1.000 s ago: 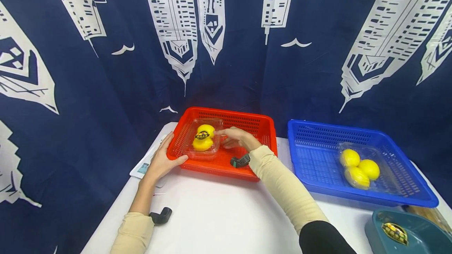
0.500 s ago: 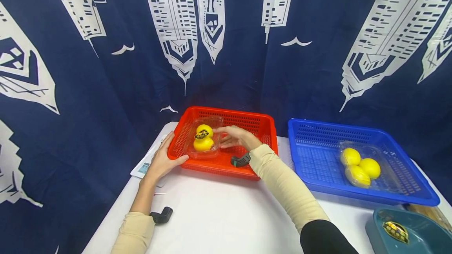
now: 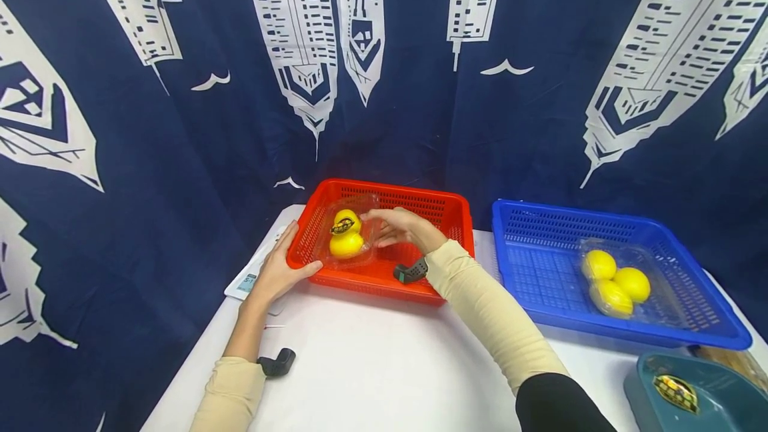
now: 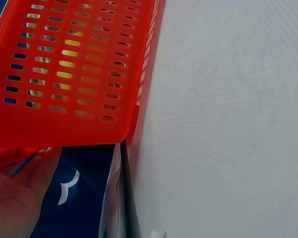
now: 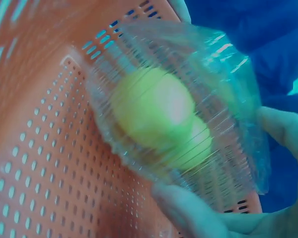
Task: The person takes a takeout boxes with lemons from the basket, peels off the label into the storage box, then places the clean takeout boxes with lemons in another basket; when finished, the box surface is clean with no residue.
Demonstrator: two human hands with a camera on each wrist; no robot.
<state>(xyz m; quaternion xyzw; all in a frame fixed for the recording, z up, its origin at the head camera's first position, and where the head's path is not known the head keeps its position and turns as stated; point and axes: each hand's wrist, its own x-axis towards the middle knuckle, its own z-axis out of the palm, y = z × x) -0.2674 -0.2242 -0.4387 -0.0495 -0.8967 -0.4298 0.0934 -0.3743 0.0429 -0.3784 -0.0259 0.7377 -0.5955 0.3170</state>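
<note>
Right hand point(image 3: 403, 229) fingers pinch clear clamshell point(image 3: 348, 240) of lemons in red basket point(image 3: 444, 209); left hand point(image 3: 277, 273) flat, steadying basket corner. Box looks light, thin, crushable, slippery; grip rim edges

Red basket point(image 3: 384, 272), perforated. Blue basket point(image 3: 540, 265), perforated. Yellow lemons point(image 3: 347, 235) in clear box point(image 3: 366, 255). Navy curtain point(image 3: 150, 152), white skyscraper print. White table point(image 3: 372, 359). Teal tray point(image 3: 714, 392). Beige sleeves point(image 3: 486, 305).

Clamshell point(image 3: 347, 240) in basket point(image 3: 441, 209), left part. Second basket point(image 3: 528, 272) right of it w/ fruit pack point(image 3: 618, 279). Bin point(image 3: 690, 392) in front-right, all on surface point(image 3: 372, 365).
</note>
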